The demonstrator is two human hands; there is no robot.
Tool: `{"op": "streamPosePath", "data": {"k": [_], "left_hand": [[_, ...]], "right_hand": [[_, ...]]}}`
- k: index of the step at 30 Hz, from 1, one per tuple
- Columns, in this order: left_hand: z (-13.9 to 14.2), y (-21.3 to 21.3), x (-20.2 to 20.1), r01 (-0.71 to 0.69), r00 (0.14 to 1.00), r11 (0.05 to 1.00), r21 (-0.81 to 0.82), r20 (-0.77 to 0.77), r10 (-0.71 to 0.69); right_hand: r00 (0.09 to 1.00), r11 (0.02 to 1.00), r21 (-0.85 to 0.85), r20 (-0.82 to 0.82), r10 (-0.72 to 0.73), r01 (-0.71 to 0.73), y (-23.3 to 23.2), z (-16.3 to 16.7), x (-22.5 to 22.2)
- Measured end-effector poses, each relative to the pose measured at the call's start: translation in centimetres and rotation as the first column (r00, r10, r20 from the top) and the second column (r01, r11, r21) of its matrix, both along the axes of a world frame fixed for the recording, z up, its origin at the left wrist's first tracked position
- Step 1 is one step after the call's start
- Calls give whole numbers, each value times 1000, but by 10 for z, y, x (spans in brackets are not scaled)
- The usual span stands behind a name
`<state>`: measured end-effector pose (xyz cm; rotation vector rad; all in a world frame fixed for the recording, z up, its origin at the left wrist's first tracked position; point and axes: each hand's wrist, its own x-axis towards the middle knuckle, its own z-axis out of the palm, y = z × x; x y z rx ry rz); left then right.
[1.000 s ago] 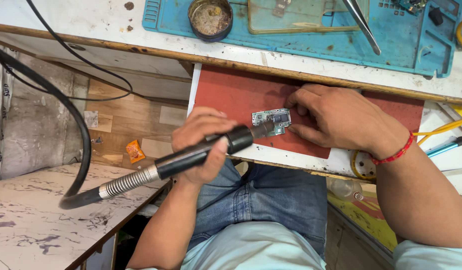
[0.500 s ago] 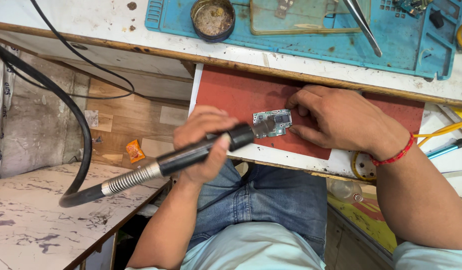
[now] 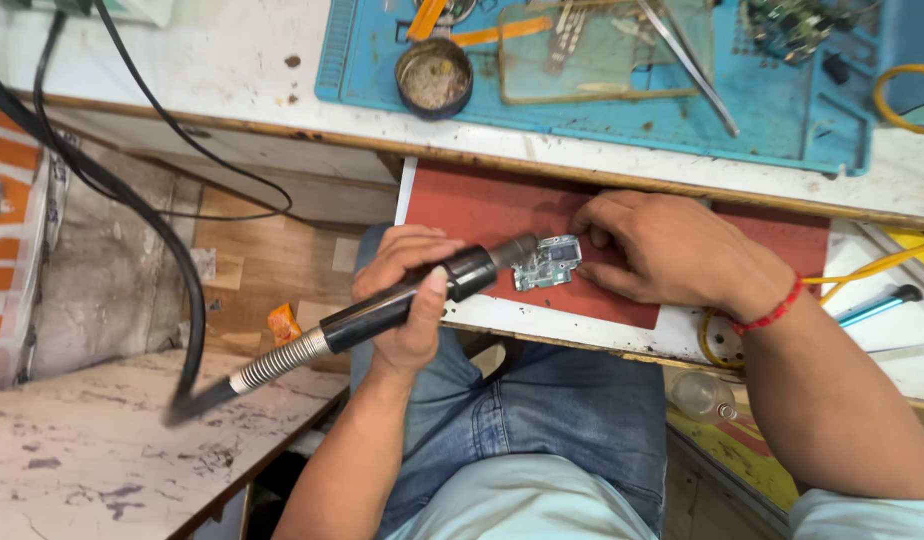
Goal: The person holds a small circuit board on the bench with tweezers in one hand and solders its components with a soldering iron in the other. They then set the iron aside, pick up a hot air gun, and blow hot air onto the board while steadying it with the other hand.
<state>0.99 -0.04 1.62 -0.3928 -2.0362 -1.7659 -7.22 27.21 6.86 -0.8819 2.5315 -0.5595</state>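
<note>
Nothing shifted: left hand (image 3: 407,300) still grips rotary handpiece (image 3: 422,290); right hand (image 3: 672,250) pins circuit board (image 3: 548,263).

Blue mat (image 3: 782,120), round tin (image 3: 434,78), tweezers (image 3: 692,65)

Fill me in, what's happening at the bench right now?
A seated person is working on a small circuit board that lies on a red mat. The left hand grips a black handheld tool with a coiled cable, its tip at the board's left edge. The right hand presses the board down from the right side. Above, on a blue work mat, sit a small round tin and tweezers.
</note>
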Motion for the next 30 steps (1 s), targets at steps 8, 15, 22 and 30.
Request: {"op": "streamPosePath", "data": {"k": [8,15,22,30], "left_hand": [[13,-1,-1,23,1000,999,32,-13,-23],[19,-7,1,93,994,995,17,-55,-92],[13,-8,6,60,995,996,60,-83,-55],[11,-14,3,134,989,990,53,-66,-131]], "right_hand": [[947,968,-122,-209,-242,220,-13,0,46],[844,873,-321,-280,-457,367,-24,-21,81],[864,852,-380,-209,-458,360,-20,-19,74],[849,859,-369,-259,-461,354,-18,-23,69]]}}
